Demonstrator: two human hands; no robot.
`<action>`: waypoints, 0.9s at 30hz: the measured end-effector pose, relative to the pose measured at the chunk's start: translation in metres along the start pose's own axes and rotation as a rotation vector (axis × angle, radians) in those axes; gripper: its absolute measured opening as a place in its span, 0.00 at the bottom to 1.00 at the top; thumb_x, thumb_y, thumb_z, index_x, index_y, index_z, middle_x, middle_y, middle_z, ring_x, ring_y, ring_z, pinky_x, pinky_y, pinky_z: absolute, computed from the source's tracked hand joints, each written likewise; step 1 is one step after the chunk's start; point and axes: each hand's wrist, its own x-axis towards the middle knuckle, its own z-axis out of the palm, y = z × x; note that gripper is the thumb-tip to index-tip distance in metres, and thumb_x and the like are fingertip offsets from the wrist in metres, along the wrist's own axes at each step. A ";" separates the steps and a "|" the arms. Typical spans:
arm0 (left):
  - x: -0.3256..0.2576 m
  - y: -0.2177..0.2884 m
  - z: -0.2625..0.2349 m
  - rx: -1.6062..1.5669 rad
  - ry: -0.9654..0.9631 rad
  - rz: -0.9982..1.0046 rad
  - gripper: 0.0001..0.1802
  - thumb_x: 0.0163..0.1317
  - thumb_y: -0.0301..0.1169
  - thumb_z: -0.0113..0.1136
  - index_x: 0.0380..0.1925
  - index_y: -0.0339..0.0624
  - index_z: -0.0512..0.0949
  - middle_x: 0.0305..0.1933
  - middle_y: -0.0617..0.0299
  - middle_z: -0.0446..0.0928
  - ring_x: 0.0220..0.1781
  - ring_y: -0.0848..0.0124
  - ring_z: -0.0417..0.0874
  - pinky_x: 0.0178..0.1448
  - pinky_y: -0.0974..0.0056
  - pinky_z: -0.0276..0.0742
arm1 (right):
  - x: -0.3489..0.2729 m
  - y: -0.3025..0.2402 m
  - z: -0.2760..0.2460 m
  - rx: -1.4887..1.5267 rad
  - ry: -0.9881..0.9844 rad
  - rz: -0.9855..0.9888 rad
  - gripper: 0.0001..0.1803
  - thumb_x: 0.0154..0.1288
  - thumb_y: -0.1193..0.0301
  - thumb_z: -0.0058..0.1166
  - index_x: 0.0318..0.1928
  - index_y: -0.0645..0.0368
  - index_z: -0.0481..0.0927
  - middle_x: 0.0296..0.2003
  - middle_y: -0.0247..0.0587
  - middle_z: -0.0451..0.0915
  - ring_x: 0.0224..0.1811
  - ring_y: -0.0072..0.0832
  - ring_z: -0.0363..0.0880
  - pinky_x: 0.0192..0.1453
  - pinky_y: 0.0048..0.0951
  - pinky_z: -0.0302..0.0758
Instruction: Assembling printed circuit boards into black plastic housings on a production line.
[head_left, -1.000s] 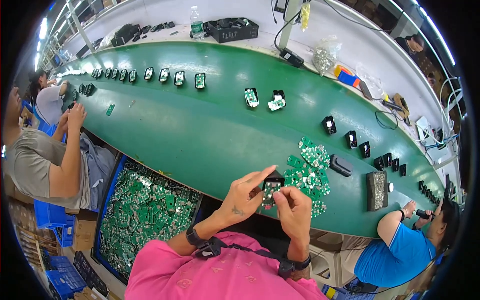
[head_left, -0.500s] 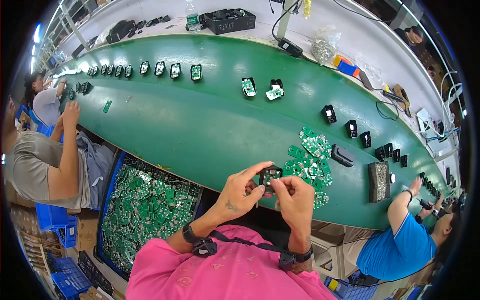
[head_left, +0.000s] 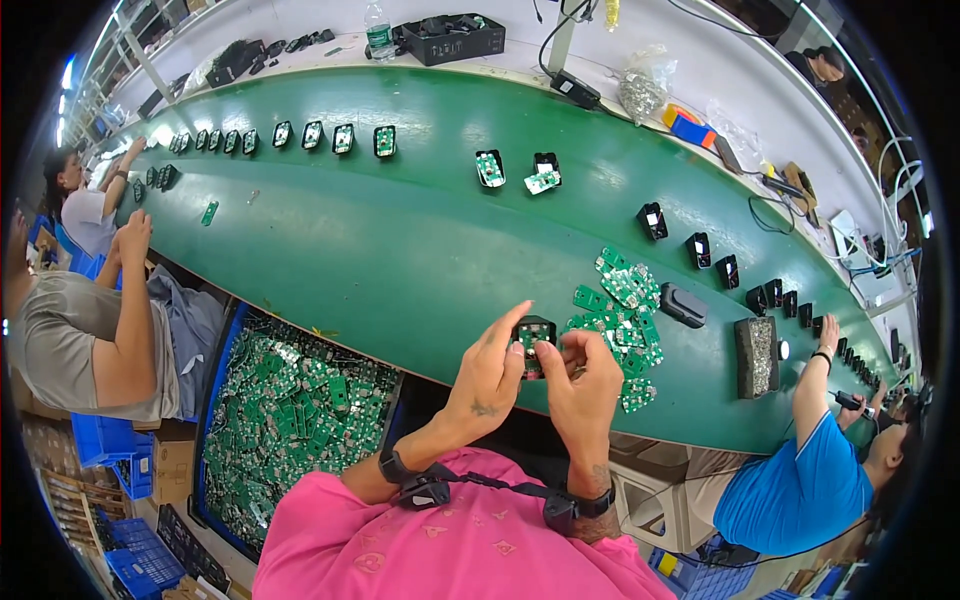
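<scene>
Above the table's near edge, a small black plastic case (head_left: 548,325) with a green circuit board (head_left: 535,334) inside it is held up between my hands. My left hand (head_left: 485,380) grips the case from its left side, thumb at the near side and index finger stretched out past it. The thumb of my right hand (head_left: 583,385) presses on the board, while its other fingers curl at the right side of the case. Close beyond my right hand lies a loose pile of green circuit boards (head_left: 622,335).
A dark closed case (head_left: 684,305) and a grey-speckled block (head_left: 756,358) lie to the right. Cases with boards (head_left: 385,142) line the far side of the green table (head_left: 400,240). A blue-rimmed bin (head_left: 222,345) full of boards stands at the lower left. Co-workers (head_left: 800,480) sit at both sides.
My hands and the case have risen slightly and moved a little left. My right thumb now lies over the board. The right co-worker's arm has reached farther along the table.
</scene>
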 end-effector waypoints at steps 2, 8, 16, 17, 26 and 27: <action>0.002 -0.001 0.001 -0.006 -0.029 0.004 0.22 0.74 0.29 0.45 0.64 0.29 0.68 0.56 0.35 0.76 0.51 0.42 0.81 0.58 0.52 0.76 | -0.002 0.000 0.007 -0.034 0.033 -0.042 0.11 0.72 0.71 0.59 0.48 0.66 0.80 0.27 0.42 0.84 0.26 0.23 0.81 0.29 0.28 0.75; 0.006 0.003 -0.005 -0.035 -0.116 -0.035 0.22 0.76 0.31 0.44 0.66 0.34 0.66 0.43 0.46 0.79 0.32 0.60 0.82 0.39 0.60 0.79 | -0.002 0.002 0.005 -0.062 -0.060 -0.065 0.20 0.77 0.67 0.47 0.63 0.66 0.75 0.30 0.54 0.82 0.28 0.38 0.83 0.33 0.37 0.77; 0.001 0.003 0.004 -0.108 -0.048 -0.037 0.19 0.75 0.27 0.45 0.63 0.37 0.69 0.35 0.56 0.82 0.21 0.73 0.82 0.27 0.66 0.78 | 0.001 0.013 0.015 0.142 -0.104 -0.034 0.23 0.78 0.67 0.46 0.67 0.64 0.73 0.32 0.56 0.83 0.28 0.37 0.83 0.35 0.35 0.77; 0.002 -0.008 0.006 -0.051 -0.011 0.030 0.18 0.75 0.27 0.46 0.62 0.36 0.70 0.35 0.56 0.82 0.21 0.72 0.82 0.26 0.66 0.78 | 0.001 0.018 0.021 0.130 -0.076 -0.041 0.23 0.78 0.66 0.46 0.66 0.63 0.74 0.31 0.55 0.83 0.27 0.37 0.83 0.34 0.35 0.77; 0.113 -0.078 -0.039 -0.119 0.096 -0.143 0.19 0.74 0.29 0.43 0.62 0.36 0.69 0.31 0.49 0.81 0.18 0.66 0.83 0.22 0.60 0.79 | 0.023 0.057 0.076 -0.208 -0.067 0.001 0.28 0.72 0.62 0.56 0.65 0.67 0.72 0.27 0.50 0.83 0.30 0.50 0.83 0.34 0.47 0.75; 0.143 -0.087 -0.056 -0.070 0.169 -0.108 0.19 0.74 0.28 0.43 0.62 0.36 0.69 0.30 0.49 0.80 0.17 0.66 0.83 0.20 0.60 0.79 | 0.014 0.071 0.085 -0.299 -0.020 -0.161 0.26 0.70 0.63 0.59 0.62 0.66 0.74 0.25 0.46 0.81 0.28 0.47 0.82 0.34 0.45 0.75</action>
